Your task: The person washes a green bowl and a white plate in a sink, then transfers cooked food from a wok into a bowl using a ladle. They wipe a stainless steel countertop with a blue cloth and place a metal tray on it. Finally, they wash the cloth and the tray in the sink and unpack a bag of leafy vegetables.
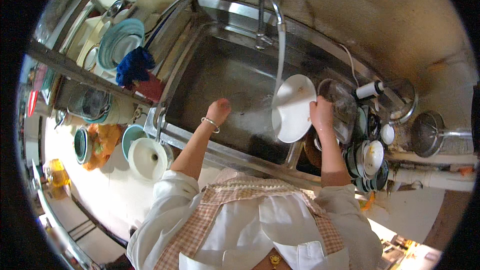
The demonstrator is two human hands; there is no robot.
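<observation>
Tilted over the right side of the stainless steel sink (210, 82), a white oval plate (294, 110) is held at its right edge by my right hand (322, 114). A few small brown specks show on the plate. Water runs from the curved metal faucet (279, 11) down at the plate's left edge. My left hand (218, 110), with a bangle on the wrist, is over the sink's left half with its fingers curled; whether it holds anything small is hidden. Shallow water appears to lie on the sink floor.
Stacked dirty bowls (371, 157) and a clear plastic container (339, 101) stand right of the sink. Farther right is a mesh strainer (427, 134). At left are a light blue basin (122, 43), a dark blue cloth (135, 65) and a white bucket (148, 159).
</observation>
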